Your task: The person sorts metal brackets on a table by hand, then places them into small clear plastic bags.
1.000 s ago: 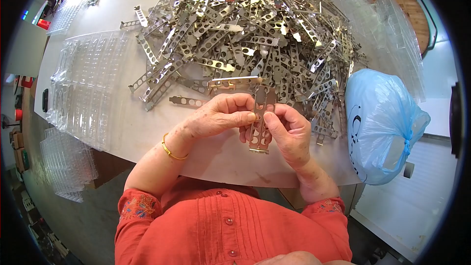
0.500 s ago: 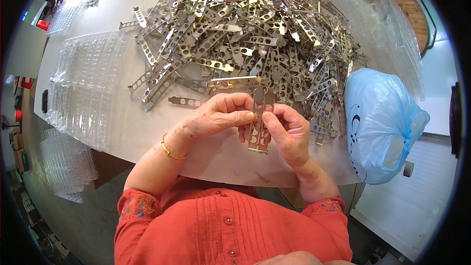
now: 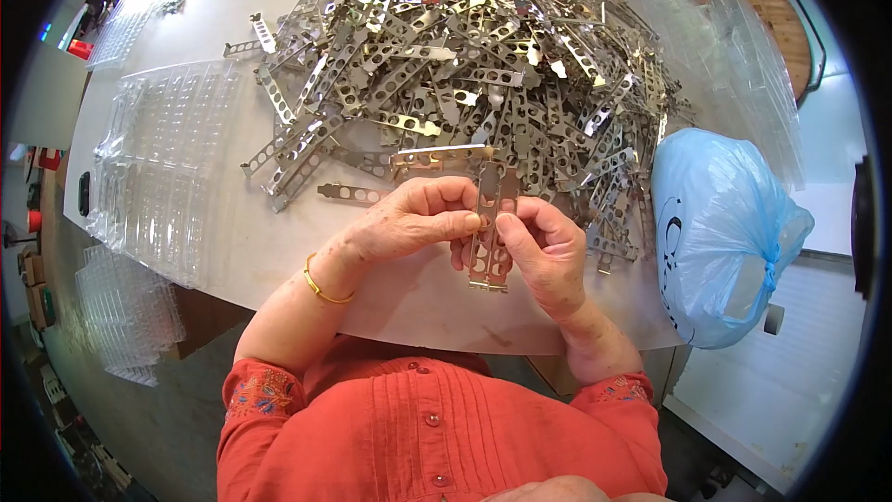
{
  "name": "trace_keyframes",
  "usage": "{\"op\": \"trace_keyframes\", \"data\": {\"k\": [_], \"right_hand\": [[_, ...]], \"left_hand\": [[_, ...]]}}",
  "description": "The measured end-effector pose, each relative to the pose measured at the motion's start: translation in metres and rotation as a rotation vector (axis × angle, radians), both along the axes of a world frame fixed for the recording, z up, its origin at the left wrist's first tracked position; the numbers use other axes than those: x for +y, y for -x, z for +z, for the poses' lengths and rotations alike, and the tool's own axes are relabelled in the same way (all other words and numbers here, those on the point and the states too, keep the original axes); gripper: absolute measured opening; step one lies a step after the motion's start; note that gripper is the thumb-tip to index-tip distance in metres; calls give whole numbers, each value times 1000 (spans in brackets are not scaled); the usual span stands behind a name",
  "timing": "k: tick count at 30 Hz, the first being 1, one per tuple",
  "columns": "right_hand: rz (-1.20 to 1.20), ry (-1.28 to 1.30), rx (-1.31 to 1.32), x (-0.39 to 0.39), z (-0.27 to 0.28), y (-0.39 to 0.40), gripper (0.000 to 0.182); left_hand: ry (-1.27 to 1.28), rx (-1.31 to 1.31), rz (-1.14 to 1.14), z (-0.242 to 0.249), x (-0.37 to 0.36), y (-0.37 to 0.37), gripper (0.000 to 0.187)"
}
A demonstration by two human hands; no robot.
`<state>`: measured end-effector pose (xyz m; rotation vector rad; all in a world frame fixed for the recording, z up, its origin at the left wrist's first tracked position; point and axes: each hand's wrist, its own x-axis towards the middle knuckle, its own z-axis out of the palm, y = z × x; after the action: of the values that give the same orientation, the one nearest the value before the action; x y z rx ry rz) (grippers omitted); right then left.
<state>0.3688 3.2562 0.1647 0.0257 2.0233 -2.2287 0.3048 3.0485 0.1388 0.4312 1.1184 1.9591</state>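
Upright between my hands are metal brackets with round holes, held side by side. My left hand pinches their left side with thumb and fingers. On the right side, my right hand grips them, its thumb on the front face. Just above my left hand lies another bracket, partly across the pile. A large heap of similar metal brackets spreads over the table beyond my hands. One loose bracket lies left of the heap's near edge.
Clear plastic trays lie on the table at the left, with more trays lower down beyond its edge. A tied blue plastic bag stands at the right edge. Further clear trays lie at the back right.
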Motion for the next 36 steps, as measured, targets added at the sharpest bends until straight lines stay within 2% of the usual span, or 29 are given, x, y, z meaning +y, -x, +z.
{"op": "trace_keyframes", "data": {"k": [36], "right_hand": [[0, -41, 18, 1, -2, -1, 9]], "left_hand": [[-30, -1, -33, -2, -2, 1, 20]]}}
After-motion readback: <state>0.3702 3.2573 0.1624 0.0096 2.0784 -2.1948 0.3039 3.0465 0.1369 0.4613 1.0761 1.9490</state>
